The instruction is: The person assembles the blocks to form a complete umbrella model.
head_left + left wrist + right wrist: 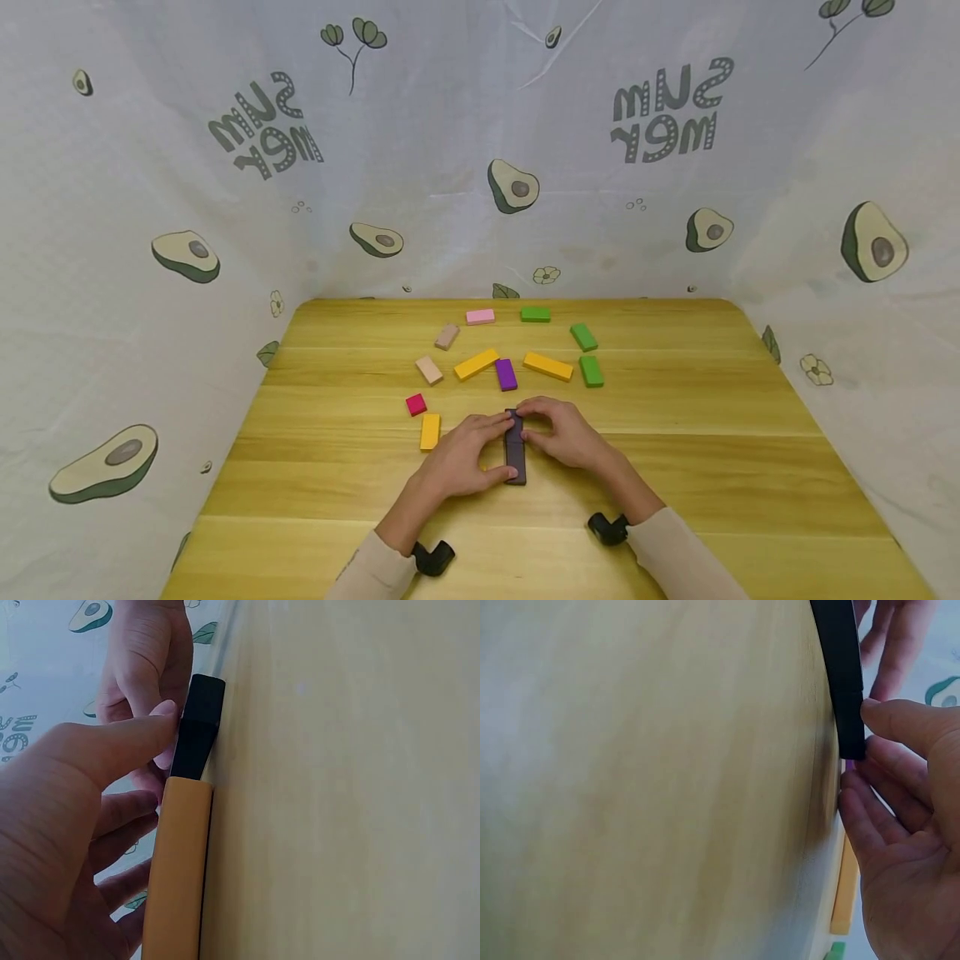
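Left hand (465, 458) and right hand (567, 433) at two dark, nearly black rectangular blocks (515, 460)

The two dark blocks lie end to end at the middle of the yellow-brown wooden table (712, 475), one behind the other as seen by the person. The left hand keeps its thumb apart from its other fingers; the thumb touches the near block and a fingertip touches the far block, on its left side. The right hand has its thumb at the right side of the far block and its index finger at the far end; whether it pinches this block, one cannot tell. An orange-yellow rectangular block (176, 870), mostly hidden in the head view, lies near the left hand. Just beyond the dark blocks is a purple rectangular block (506, 375), between two long yellow blocks (548, 367). On the left there is a small red square block (416, 405), and on the right a green rectangular block (591, 372)
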A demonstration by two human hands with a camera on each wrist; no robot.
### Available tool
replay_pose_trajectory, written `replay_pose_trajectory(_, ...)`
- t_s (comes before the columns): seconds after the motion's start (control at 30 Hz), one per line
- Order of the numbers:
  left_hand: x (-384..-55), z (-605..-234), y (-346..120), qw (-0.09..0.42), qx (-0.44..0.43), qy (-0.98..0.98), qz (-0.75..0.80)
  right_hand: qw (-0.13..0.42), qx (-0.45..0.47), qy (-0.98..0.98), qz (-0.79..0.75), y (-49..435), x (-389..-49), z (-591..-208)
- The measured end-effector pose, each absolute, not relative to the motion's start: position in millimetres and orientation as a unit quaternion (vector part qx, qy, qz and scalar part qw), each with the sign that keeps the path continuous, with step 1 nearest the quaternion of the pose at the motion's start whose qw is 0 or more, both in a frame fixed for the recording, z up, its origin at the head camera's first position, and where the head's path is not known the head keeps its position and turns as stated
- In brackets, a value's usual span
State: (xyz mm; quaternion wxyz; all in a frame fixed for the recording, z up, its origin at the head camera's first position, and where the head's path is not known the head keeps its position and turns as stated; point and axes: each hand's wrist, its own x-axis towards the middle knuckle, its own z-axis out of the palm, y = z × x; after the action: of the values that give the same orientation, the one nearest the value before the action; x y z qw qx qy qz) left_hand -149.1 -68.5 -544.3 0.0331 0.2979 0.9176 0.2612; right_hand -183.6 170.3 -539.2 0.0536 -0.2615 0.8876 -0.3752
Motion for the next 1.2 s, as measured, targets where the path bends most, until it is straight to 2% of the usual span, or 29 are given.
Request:
replay_pose_trajectory(0.53, -148.8, -547.6, -68.7, 0.042, 0.288, 0.923, 0.253, 0.044, -0.241, 0.892, -0.381, 169.3, -192.6, -535.2)
replay_pose_trajectory(0.9, -148.6, -545.9, -66.6, 0.039, 0.288, 0.924, 0.249, 0.012, -0.229, 0.891, -0.393, 164.1, -222.0, -534.7)
replay_pose_trajectory(1.2, -148.2, -547.0, -66.3, 0.04, 0.285, 0.925, 0.247, 0.05, -0.205, 0.883, -0.42, 158.6, -240.8, -540.6)
